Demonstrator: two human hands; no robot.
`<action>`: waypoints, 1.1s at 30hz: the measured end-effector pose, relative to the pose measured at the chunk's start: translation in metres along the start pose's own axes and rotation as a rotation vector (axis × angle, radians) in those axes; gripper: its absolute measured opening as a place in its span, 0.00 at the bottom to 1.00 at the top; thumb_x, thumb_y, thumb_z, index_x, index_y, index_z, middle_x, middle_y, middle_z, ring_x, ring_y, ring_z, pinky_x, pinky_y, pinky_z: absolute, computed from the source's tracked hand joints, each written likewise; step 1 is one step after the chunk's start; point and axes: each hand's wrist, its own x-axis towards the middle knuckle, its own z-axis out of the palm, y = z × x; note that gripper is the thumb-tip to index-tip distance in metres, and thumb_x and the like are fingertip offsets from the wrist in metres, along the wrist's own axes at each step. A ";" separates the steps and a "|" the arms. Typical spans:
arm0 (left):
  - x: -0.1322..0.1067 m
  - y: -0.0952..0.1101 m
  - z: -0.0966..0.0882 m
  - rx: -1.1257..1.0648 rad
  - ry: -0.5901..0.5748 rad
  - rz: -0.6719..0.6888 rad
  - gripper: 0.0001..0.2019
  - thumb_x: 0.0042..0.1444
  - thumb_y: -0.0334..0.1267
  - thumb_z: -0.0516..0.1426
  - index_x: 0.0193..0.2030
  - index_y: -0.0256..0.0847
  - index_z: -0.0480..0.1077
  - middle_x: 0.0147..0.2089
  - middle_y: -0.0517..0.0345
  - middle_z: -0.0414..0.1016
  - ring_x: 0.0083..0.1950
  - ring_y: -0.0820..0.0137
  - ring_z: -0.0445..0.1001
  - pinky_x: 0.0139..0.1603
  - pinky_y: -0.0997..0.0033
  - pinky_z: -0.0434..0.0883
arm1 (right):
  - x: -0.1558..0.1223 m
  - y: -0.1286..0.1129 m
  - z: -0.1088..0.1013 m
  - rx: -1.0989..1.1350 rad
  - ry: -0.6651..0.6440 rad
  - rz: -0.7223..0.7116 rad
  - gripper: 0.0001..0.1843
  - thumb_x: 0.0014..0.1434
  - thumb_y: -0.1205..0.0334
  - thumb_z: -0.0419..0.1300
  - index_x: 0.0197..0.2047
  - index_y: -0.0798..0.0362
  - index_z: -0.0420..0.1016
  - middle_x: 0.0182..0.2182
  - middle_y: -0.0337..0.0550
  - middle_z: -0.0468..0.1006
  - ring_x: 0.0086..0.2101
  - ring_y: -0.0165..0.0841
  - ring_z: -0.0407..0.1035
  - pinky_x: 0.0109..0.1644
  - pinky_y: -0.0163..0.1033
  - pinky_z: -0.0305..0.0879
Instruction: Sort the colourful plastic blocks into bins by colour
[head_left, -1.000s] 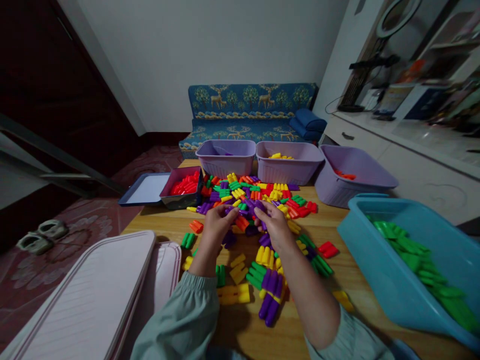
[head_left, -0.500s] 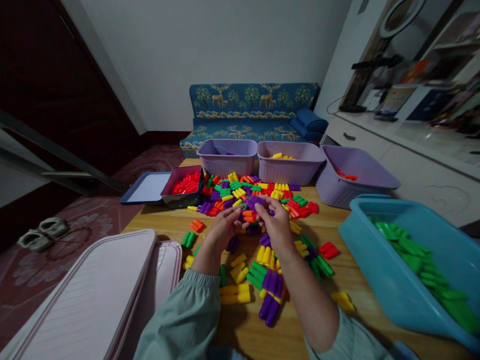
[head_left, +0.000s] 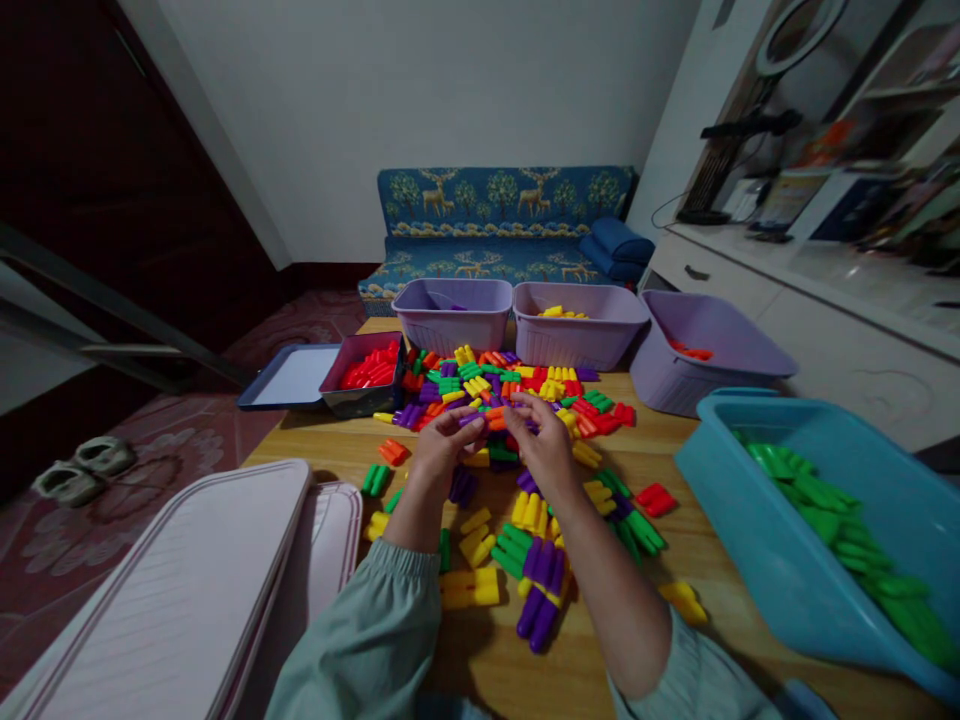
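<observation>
Above the middle of the wooden table, my left hand (head_left: 444, 446) and my right hand (head_left: 546, 442) come close together with their fingers pinched. Between them is an orange plastic building block (head_left: 496, 420), with my right fingers against its right end. A purple block (head_left: 470, 416) sits at my left fingertips, touching or very near the orange one; whether the two are joined I cannot tell. Below and behind my hands lies a spread of ribbed blocks in purple, yellow, green, red and orange, some joined, such as a purple cluster (head_left: 543, 565).
Behind the pile stand lilac bins, one with yellow blocks (head_left: 581, 343). At right is a blue bin (head_left: 739, 500) holding green blocks. A dark box (head_left: 360, 404) of red blocks sits at left, with pale lids (head_left: 172, 590) nearer me. A patterned sofa (head_left: 510, 250) stands beyond.
The purple block, earlier raised in my right fingers, now shows at my left fingertips. The orange block is slightly higher, in line between both hands. My right hand has shifted slightly.
</observation>
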 end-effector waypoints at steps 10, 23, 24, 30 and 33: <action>0.008 0.007 -0.011 -0.058 0.164 0.157 0.18 0.29 0.31 0.73 0.30 0.34 0.74 0.26 0.60 0.76 0.27 0.76 0.74 0.32 0.77 0.74 | 0.021 0.029 -0.034 -0.059 0.166 0.049 0.14 0.51 0.54 0.62 0.36 0.54 0.77 0.30 0.42 0.78 0.31 0.35 0.71 0.40 0.42 0.68; 0.002 0.007 -0.003 -0.018 0.018 -0.046 0.09 0.52 0.37 0.63 0.38 0.35 0.75 0.31 0.57 0.75 0.27 0.76 0.74 0.23 0.82 0.71 | 0.010 0.019 -0.024 -0.690 -0.267 -0.108 0.24 0.51 0.67 0.64 0.53 0.48 0.76 0.47 0.47 0.76 0.46 0.42 0.71 0.51 0.46 0.67; 0.002 0.007 -0.004 -0.014 -0.002 -0.064 0.09 0.54 0.39 0.62 0.39 0.35 0.75 0.31 0.56 0.76 0.26 0.76 0.74 0.22 0.82 0.70 | 0.009 0.018 -0.023 -0.692 -0.255 -0.098 0.25 0.51 0.67 0.64 0.53 0.49 0.76 0.47 0.48 0.75 0.45 0.42 0.71 0.51 0.46 0.67; -0.004 0.010 0.000 -0.012 -0.151 -0.173 0.19 0.62 0.50 0.53 0.43 0.35 0.74 0.36 0.49 0.78 0.30 0.71 0.77 0.26 0.75 0.75 | 0.003 -0.006 -0.008 -0.412 -0.093 -0.091 0.23 0.49 0.63 0.66 0.50 0.48 0.76 0.45 0.46 0.76 0.45 0.39 0.71 0.52 0.45 0.67; -0.008 0.012 0.004 -0.066 -0.238 -0.236 0.24 0.64 0.54 0.47 0.45 0.36 0.74 0.36 0.48 0.78 0.28 0.72 0.76 0.28 0.72 0.76 | -0.003 -0.020 0.003 -0.224 -0.137 -0.088 0.23 0.44 0.62 0.70 0.46 0.46 0.78 0.43 0.43 0.76 0.45 0.38 0.70 0.51 0.44 0.67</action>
